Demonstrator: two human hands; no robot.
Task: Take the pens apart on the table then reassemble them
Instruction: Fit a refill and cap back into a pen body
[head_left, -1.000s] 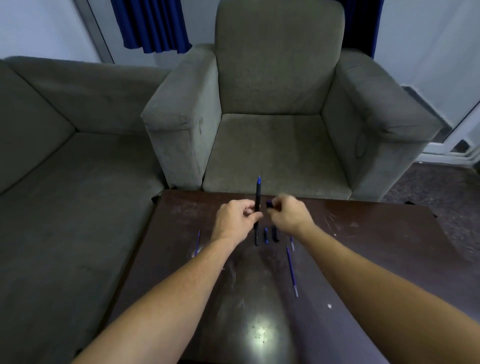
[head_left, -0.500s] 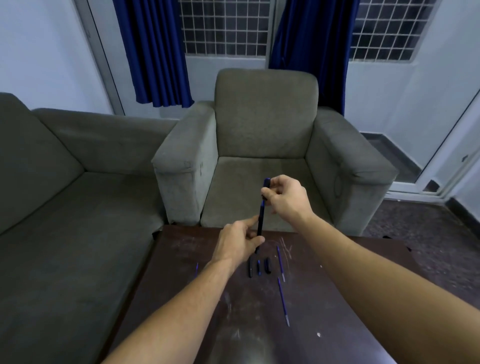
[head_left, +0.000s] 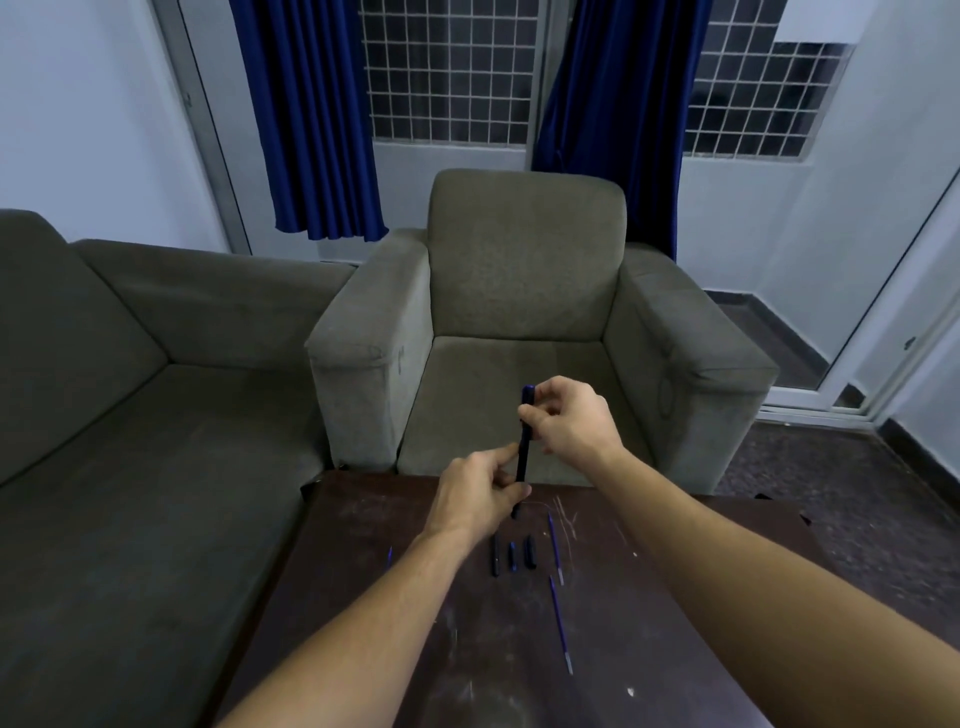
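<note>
A dark blue pen (head_left: 524, 447) stands nearly upright above the far edge of the dark table (head_left: 395, 649). My left hand (head_left: 478, 499) pinches its lower part. My right hand (head_left: 571, 421) grips its upper end, where the cap sits. On the table below lie three short dark pen parts (head_left: 511, 556) side by side. Two thin blue refills (head_left: 555, 540) (head_left: 561, 623) rest to their right. Another thin blue piece (head_left: 389, 557) lies at the left, beside my left forearm.
A grey armchair (head_left: 524, 291) stands just beyond the table. A grey sofa (head_left: 130, 389) runs along the left. Blue curtains (head_left: 306, 114) hang by barred windows. A glass door (head_left: 883, 312) is at the right. The tabletop is scratched.
My right hand rose from beside the left hand to the top of the pen and put the cap on it. The camera tilted up, showing the windows.
</note>
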